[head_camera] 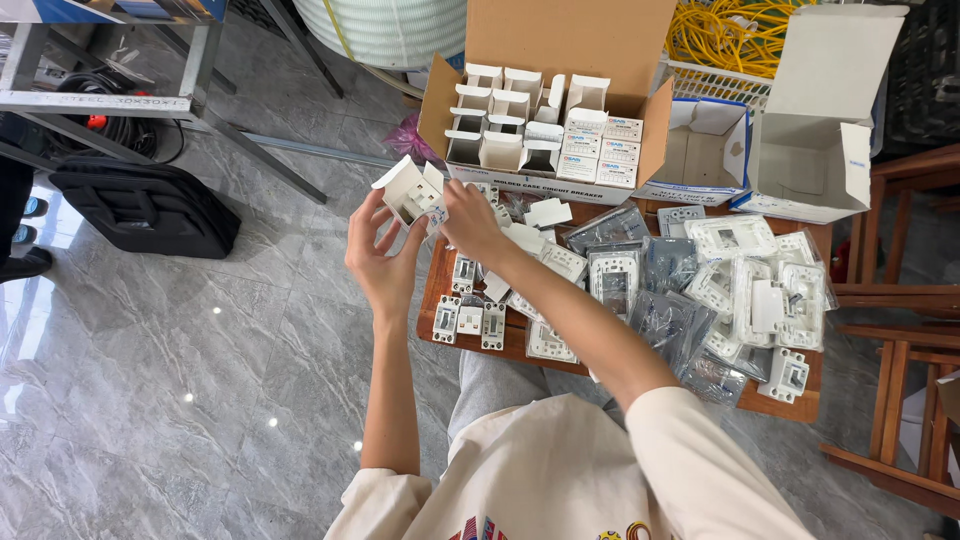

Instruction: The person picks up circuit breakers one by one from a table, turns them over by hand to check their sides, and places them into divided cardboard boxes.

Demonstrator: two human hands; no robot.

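— Hands first: what are they doing?

— Left hand (385, 255) cups a small white carton (410, 192) from below, fingers curled round it, left of frame centre. Right hand (470, 218) pinches at the carton's open flaps from the right; whether it grips something small inside I can't quite tell, since the fingertips are hidden behind the flap.

— And how far along does the unpacking look, starting from the big stuff?

— Going by size: the large brown cardboard box (545, 110) at top centre stands open. Most of the little cartons in its left half gape with flaps up, and I'd judge those emptied; a stack of closed cartons (600, 150) on its right side looks untouched. So I'd say well past halfway, with that stack left.

— What about the white boxes at upper right?

— Two of them (815, 150), both open and showing nothing inside from this angle.

— The table?

— A low wooden table (780, 405) at centre right is nearly covered. Bagged wall plates (735, 240), white and grey, are heaped on its right part. Smaller loose switch modules (468, 320) lie in a row near its lower left edge, just under the right forearm.

— So those are what came out?

— That's my reading: they match the cartons in size, and the one in hand seems the next being opened.
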